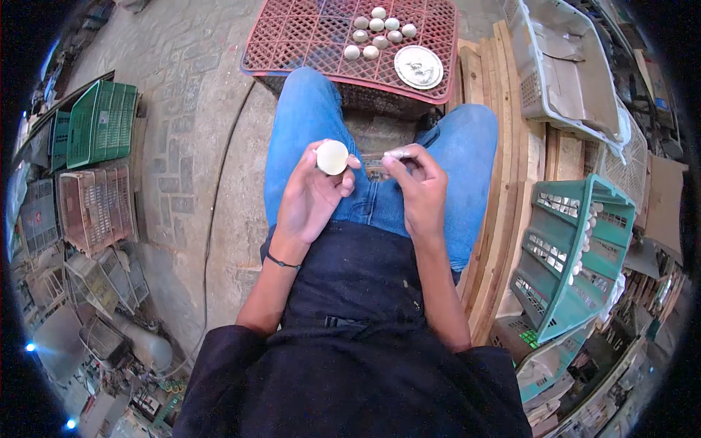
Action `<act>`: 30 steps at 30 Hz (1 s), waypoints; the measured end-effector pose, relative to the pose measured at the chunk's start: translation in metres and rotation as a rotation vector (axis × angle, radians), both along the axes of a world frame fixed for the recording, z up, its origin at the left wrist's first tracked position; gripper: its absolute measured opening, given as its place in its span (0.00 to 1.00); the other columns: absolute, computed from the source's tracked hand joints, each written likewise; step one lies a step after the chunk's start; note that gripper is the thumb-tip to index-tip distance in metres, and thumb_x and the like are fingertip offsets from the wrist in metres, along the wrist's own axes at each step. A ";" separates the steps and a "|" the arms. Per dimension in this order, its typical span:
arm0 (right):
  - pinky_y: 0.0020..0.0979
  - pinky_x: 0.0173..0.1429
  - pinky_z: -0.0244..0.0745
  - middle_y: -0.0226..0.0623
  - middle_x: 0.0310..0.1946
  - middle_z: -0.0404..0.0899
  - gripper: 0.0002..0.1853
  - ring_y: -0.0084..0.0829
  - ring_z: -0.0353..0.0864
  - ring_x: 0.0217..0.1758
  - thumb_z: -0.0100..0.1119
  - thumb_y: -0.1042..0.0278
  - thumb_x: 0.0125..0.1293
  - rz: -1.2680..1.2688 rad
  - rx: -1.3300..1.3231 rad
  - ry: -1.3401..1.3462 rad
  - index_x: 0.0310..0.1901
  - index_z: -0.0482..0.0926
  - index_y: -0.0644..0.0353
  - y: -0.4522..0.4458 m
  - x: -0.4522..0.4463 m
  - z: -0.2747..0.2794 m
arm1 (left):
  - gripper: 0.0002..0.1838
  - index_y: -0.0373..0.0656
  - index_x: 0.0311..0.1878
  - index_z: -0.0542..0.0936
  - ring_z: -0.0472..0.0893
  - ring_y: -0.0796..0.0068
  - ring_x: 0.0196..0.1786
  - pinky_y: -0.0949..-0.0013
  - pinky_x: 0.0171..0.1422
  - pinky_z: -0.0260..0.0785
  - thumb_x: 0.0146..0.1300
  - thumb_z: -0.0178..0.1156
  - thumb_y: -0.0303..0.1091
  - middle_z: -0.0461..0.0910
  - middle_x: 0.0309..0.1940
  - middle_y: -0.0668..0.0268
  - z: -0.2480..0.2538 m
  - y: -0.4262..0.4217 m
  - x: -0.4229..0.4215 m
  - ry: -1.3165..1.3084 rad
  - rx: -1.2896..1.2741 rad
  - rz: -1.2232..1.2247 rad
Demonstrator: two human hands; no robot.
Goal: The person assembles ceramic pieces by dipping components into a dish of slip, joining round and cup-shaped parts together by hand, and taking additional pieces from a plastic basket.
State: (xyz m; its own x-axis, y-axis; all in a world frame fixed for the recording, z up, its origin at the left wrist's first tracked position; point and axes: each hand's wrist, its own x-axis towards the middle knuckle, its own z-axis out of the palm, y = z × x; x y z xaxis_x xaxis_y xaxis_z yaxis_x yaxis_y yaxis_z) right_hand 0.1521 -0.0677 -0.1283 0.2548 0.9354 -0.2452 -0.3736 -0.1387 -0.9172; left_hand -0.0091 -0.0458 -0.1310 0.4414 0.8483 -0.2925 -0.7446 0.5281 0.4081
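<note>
My left hand [310,201] is closed around a smooth, cream-coloured ball [332,157], held up above my lap. To its right, my right hand [423,190] pinches a small whitish piece [396,154] between thumb and fingers; its kind is too small to make out. The two hands are apart. Beyond my knees, several similar pale balls [376,25] rest on the red plastic crate [307,36]. Near the crate's front right corner lies a round white dish [418,67] with a greyish smear or substance on it.
Wooden planks [504,160] run along my right side. Past them stand a white crate [544,95] and a teal crate [555,285] with pale balls inside. At the left are a green crate [102,124] and a faded pink crate [95,208]. A cable [219,175] crosses the paved floor.
</note>
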 end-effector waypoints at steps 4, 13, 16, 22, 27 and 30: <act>0.22 0.37 0.68 0.30 0.26 0.73 0.02 0.20 0.72 0.30 0.57 0.77 0.61 -0.023 -0.011 0.070 0.33 0.76 0.65 -0.001 0.003 0.005 | 0.19 0.40 0.51 0.70 0.73 0.69 0.40 0.70 0.45 0.67 0.70 0.43 0.46 0.75 0.45 0.50 0.001 0.001 0.003 0.135 0.014 0.013; 0.22 0.37 0.67 0.33 0.27 0.75 0.04 0.21 0.72 0.30 0.55 0.77 0.62 -0.052 -0.001 -0.109 0.35 0.78 0.68 0.006 0.030 0.016 | 0.22 0.34 0.52 0.69 0.74 0.66 0.44 0.68 0.52 0.68 0.70 0.43 0.46 0.74 0.49 0.48 -0.005 0.003 -0.002 -0.116 -0.076 -0.035; 0.20 0.37 0.67 0.28 0.27 0.74 0.03 0.18 0.71 0.31 0.59 0.76 0.60 -0.034 0.020 -0.230 0.34 0.78 0.67 0.011 0.036 0.013 | 0.22 0.34 0.52 0.69 0.74 0.66 0.46 0.67 0.52 0.68 0.71 0.43 0.46 0.74 0.48 0.50 -0.003 0.004 0.000 -0.100 -0.101 -0.013; 0.18 0.36 0.65 0.25 0.26 0.73 0.03 0.15 0.69 0.30 0.61 0.76 0.59 0.011 -0.038 -0.147 0.33 0.78 0.66 0.011 0.026 -0.007 | 0.21 0.35 0.52 0.69 0.73 0.67 0.47 0.67 0.53 0.66 0.70 0.44 0.46 0.73 0.46 0.54 -0.010 0.004 -0.002 -0.154 -0.113 -0.011; 0.21 0.37 0.67 0.29 0.26 0.75 0.04 0.18 0.72 0.29 0.60 0.74 0.59 0.068 -0.032 -0.210 0.33 0.78 0.65 0.012 0.033 -0.003 | 0.19 0.36 0.53 0.69 0.74 0.66 0.48 0.67 0.54 0.67 0.68 0.48 0.42 0.74 0.46 0.56 -0.006 0.004 -0.001 -0.069 -0.111 0.009; 0.20 0.37 0.68 0.28 0.25 0.75 0.04 0.18 0.73 0.30 0.60 0.73 0.60 0.023 -0.062 -0.375 0.33 0.78 0.65 0.027 0.055 0.011 | 0.18 0.38 0.53 0.69 0.74 0.66 0.49 0.65 0.54 0.68 0.66 0.52 0.39 0.74 0.46 0.57 -0.004 0.006 -0.002 -0.024 -0.091 0.027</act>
State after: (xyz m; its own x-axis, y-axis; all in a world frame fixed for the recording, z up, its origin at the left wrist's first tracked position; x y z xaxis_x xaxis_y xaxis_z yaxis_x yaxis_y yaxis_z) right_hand 0.2074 -0.0411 -0.1172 0.3170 0.9280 -0.1955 -0.0095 -0.2030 -0.9791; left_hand -0.0107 -0.0399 -0.1352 0.4263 0.8306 -0.3583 -0.7680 0.5416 0.3419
